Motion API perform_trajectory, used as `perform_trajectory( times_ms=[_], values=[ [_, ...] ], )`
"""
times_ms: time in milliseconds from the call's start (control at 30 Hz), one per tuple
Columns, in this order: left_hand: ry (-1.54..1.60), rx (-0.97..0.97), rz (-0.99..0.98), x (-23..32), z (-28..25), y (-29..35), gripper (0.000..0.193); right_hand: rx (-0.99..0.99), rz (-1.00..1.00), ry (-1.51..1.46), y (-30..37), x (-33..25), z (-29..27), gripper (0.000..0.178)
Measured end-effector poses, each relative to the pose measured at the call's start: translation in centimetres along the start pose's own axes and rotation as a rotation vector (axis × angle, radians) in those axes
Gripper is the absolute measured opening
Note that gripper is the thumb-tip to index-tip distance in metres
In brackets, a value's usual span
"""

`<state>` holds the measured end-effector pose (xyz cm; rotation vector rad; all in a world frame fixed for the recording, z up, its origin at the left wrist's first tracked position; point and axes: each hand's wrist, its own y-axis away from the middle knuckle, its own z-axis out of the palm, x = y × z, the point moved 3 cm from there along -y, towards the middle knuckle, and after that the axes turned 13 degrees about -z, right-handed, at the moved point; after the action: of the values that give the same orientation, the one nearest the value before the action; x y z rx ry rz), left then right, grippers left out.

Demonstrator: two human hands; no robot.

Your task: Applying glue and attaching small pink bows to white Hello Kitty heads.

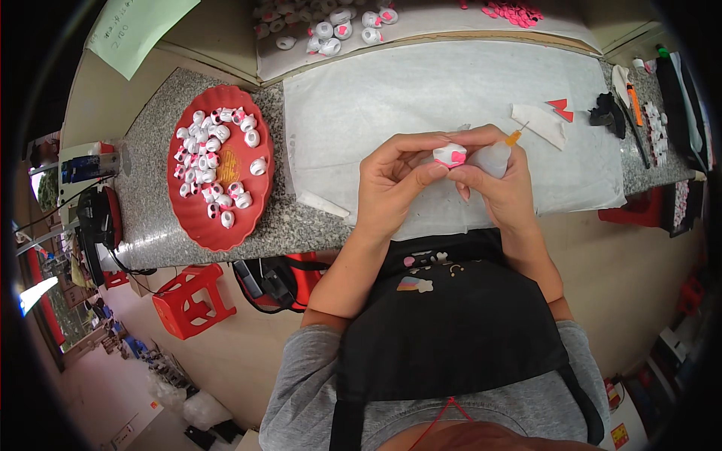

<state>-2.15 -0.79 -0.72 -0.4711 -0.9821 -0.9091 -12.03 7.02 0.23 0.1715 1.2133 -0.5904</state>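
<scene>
Over the white paper sheet (361, 98), both hands meet around a small white rounded piece (447, 152) with bright pink parts. The fingers of my left hand (385, 179) are closed on this piece from the left. My right hand (508, 188) has a soft translucent squeeze bottle (492, 159) tucked in its grip, its orange needle tip (513, 138) pointing up and away. The right thumb and fingertips also reach the pink-and-white piece. Parts of the fingers behind it are hidden.
A red scalloped tray (257, 201) with many similar pieces stands left on the granite counter (143, 218). More white pieces (329, 46) and pink bits (515, 13) lie on the back shelf. Pens (635, 105) and a black cloth (604, 111) are at right.
</scene>
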Motion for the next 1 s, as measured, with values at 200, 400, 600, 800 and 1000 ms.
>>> perform_trajectory(
  times_ms=[200, 400, 600, 800, 1000],
  values=[
    [0.018, -0.061, -0.019, -0.03, 0.15, 0.08, 0.021, 0.011, -0.047, -0.029, 0.28, -0.19, -0.38, 0.024],
    [-0.004, -0.091, 0.011, -0.05, 0.07, 0.07, 0.019, -0.008, -0.033, -0.064, 0.55, -0.15, -0.44, 0.025],
    [-0.023, -0.034, -0.076, 0.11, 0.5, 0.02, 0.023, 0.021, 0.001, -0.034, 0.54, -0.12, -0.61, 0.025],
    [-0.139, 0.051, 0.02, 0.06, 0.59, 0.17, 0.024, 0.023, -0.012, 0.004, 0.46, -0.15, -0.43, 0.025],
    [-0.171, 0.058, 0.033, 0.17, 0.58, 0.31, 0.024, 0.035, -0.027, -0.041, 0.54, 0.05, -0.3, 0.025]
  ],
)
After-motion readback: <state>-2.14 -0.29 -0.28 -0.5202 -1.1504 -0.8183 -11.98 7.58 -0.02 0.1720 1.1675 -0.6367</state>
